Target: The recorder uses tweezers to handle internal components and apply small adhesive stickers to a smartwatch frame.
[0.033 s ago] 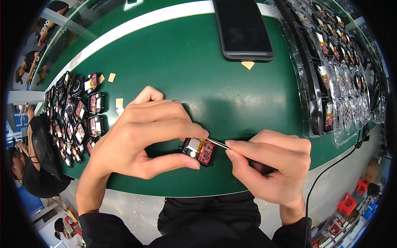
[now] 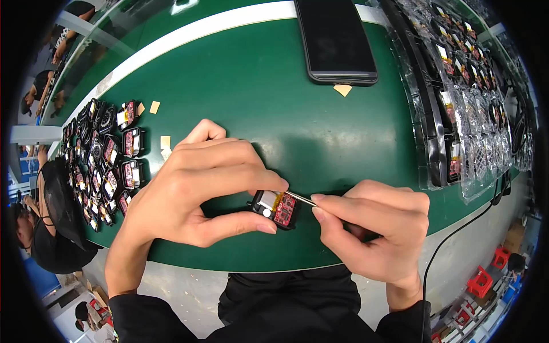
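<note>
My left hand [image 2: 200, 186] grips a small black device housing [image 2: 290, 224] between thumb and index finger, near the front edge of the green table. Inside the open housing sit a red circuit board [image 2: 284, 210], a silver battery pouch [image 2: 266, 200], yellow tape and a round white part. From the right, my right hand [image 2: 374, 228] pinches slim metal tweezers [image 2: 300, 198] between thumb and forefinger. Their tip reaches the housing's upper edge, beside my left index fingertip. That fingertip partly hides the tip, so whether it grips anything cannot be made out.
Several similar open housings [image 2: 132, 174] crowd the table's left side. Small tan paper pieces [image 2: 154, 107] lie near them. A black phone [image 2: 337, 46] rests at the back. Clear plastic trays [image 2: 477, 131] holding more units stand at the right, with a black cable [image 2: 452, 231] hanging nearby.
</note>
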Demonstrator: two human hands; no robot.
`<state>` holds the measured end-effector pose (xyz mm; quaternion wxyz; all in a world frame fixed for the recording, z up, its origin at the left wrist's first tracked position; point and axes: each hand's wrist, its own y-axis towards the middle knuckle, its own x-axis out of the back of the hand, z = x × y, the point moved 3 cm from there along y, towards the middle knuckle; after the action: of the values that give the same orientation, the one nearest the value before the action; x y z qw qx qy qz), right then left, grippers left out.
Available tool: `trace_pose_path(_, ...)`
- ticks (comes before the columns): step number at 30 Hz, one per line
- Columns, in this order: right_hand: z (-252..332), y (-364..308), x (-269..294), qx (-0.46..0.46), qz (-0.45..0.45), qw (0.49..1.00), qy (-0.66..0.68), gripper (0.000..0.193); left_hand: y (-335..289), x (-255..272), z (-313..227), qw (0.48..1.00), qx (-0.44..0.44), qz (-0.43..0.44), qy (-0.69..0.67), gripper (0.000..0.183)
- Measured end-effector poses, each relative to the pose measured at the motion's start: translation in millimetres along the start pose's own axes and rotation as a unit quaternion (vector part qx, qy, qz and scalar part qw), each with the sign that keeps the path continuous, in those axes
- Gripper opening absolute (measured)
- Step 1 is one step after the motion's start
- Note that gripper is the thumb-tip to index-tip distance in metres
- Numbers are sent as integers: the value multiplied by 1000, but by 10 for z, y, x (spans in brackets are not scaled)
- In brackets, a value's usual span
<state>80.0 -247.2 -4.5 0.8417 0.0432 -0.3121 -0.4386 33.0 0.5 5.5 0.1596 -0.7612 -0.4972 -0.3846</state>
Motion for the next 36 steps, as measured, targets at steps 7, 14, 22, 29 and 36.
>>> trace_pose_path(7,13,23,-15,18,-5,1000,-1,22,-8,23,31,1000,3,9,0,52)
trace_pose_path(14,40,18,127,-34,-72,997,22,18,85,82,-80,1000,12,-16,-11,54)
trace_pose_path(22,-21,-66,73,-45,-142,983,108,16,-34,-5,-115,998,40,-46,17,51)
trace_pose_path(29,-79,-75,75,-29,-145,983,112,13,561,308,-286,991,3,-97,-89,51)
trace_pose_path(36,11,-20,79,-49,-98,990,87,13,2525,-78,-821,968,-247,-35,-23,43)
